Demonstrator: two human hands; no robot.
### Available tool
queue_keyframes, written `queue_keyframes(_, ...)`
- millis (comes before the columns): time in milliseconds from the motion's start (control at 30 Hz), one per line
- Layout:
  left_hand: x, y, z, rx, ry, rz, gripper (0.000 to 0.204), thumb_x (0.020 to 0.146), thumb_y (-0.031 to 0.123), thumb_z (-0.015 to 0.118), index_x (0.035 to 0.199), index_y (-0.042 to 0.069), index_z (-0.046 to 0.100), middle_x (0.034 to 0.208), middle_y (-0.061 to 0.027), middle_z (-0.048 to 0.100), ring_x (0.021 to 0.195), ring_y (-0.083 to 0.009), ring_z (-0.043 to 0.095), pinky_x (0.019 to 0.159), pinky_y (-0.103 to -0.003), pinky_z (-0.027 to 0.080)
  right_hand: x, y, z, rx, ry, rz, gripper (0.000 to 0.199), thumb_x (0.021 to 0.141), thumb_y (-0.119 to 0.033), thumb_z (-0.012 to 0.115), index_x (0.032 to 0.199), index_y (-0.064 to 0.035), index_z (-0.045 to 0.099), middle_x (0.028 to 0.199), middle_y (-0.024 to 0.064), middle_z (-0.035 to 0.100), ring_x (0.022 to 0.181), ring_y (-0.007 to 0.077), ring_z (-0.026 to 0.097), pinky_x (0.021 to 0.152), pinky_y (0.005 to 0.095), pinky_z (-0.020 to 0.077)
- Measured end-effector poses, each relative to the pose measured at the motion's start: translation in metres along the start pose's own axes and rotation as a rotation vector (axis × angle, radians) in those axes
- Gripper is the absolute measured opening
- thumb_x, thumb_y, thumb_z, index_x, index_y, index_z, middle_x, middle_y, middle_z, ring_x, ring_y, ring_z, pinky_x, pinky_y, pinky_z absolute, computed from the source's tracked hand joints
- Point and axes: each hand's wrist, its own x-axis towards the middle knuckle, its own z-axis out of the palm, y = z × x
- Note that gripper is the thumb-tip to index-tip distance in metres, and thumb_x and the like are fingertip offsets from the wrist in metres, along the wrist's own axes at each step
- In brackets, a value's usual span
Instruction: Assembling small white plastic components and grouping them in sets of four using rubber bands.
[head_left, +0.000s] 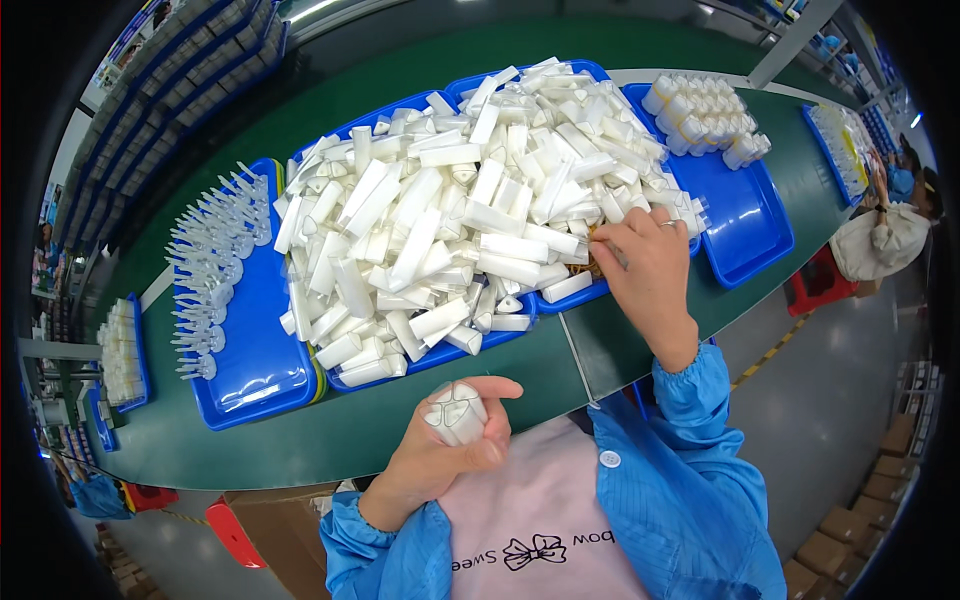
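Note:
My left hand [445, 450] is wrapped round a small bundle of white three-sided tubes [463, 419], held upright in front of my chest with their ends facing up. Past the table edge, my right hand [645, 275] reaches to the near right side of a big heap of white tubes [430, 215]. Its thumb and forefinger are bent together beside some thin, yellow-brown loops [582, 267], which look like rubber bands and are partly covered by tubes. Whatever the fingertips pinch is too small to make out. The heap overfills two blue trays [418, 362].
On the left, a blue tray [262, 350] carries rows of clear, stemmed plastic parts [222, 255]. To the right, another blue tray [745, 225] has banded bundles of white tubes [695, 110] at its far end. A green worktable [540, 345] lies beneath. People sit farther off.

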Motion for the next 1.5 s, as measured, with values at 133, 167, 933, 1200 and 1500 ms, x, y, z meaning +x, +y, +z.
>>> queue_keyframes(133, -0.001, 0.0, -0.003, -0.024, 0.039, 0.034, 0.054, 0.071, 0.002, 0.075, 0.12, -0.003, 0.052, 0.081, -0.0006, 0.052, 0.075, -0.0114, 0.054, 0.068, -0.026, 0.046, 0.0, -0.001, 0.007, -0.021, -0.003, 0.023, 0.006, 0.069, -0.013, 0.071, 0.073, -0.0137, 0.067, 0.071, 0.0015, 0.051, 0.074, 0.023, 0.05, 0.065, 0.0373, 0.0317)
queue_keyframes(167, -0.002, 0.001, -0.003, -0.027, 0.043, 0.04, 0.054, 0.071, 0.002, 0.075, 0.12, -0.003, 0.052, 0.081, -0.0006, 0.052, 0.076, -0.0115, 0.054, 0.069, -0.026, 0.046, 0.0, 0.0, 0.007, -0.017, 0.0, 0.032, 0.006, 0.069, -0.013, 0.071, 0.073, -0.0137, 0.067, 0.071, 0.0014, 0.052, 0.074, 0.023, 0.05, 0.065, 0.0373, 0.0316)
queue_keyframes(933, -0.003, 0.001, -0.003, 0.054, 0.059, 0.095, 0.056, 0.07, 0.004, 0.079, 0.12, -0.004, 0.053, 0.081, -0.0014, 0.055, 0.075, -0.011, 0.056, 0.066, -0.025, 0.047, 0.004, -0.001, -0.004, 0.125, 0.028, 0.108, 0.013, 0.069, -0.021, 0.075, 0.071, -0.0141, 0.064, 0.072, 0.0, 0.052, 0.072, 0.0205, 0.048, 0.063, 0.0352, 0.0279)
queue_keyframes(1200, -0.003, 0.002, 0.0, 0.092, 0.089, 0.078, 0.057, 0.07, 0.011, 0.08, 0.118, -0.002, 0.052, 0.077, -0.0013, 0.053, 0.072, -0.0136, 0.054, 0.066, -0.029, 0.046, 0.005, -0.001, 0.0, 0.08, 0.002, 0.042, 0.016, 0.069, -0.02, 0.075, 0.069, -0.0115, 0.062, 0.069, 0.0007, 0.05, 0.07, 0.0192, 0.047, 0.063, 0.0343, 0.0274)
queue_keyframes(1500, -0.003, 0.0, -0.003, 0.052, 0.066, 0.115, 0.06, 0.071, 0.005, 0.079, 0.123, -0.003, 0.05, 0.08, -0.002, 0.055, 0.073, -0.0112, 0.055, 0.065, -0.025, 0.047, 0.006, 0.004, -0.011, 0.42, 0.087, 0.201, 0.007, 0.076, -0.01, 0.068, 0.074, -0.0069, 0.061, 0.071, 0.0029, 0.054, 0.066, 0.0178, 0.049, 0.062, 0.0326, 0.033)
